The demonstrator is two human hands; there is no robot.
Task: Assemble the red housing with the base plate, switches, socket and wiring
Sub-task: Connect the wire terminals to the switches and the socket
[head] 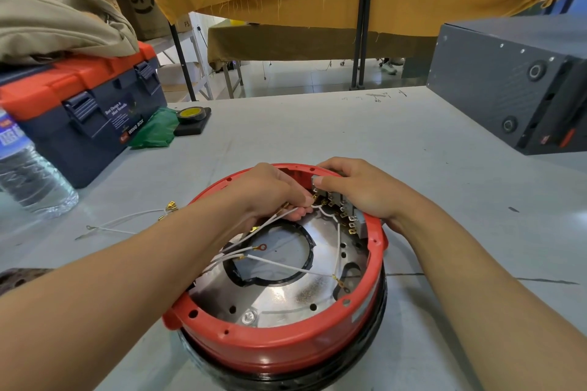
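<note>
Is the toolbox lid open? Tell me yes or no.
No, the orange lid of the toolbox sits flat on the blue body, with a folded beige cloth lying on top of it.

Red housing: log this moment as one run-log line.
left hand: pinches white wire | right hand: grips switch block at rim | housing: on table | spare wires: left
</note>
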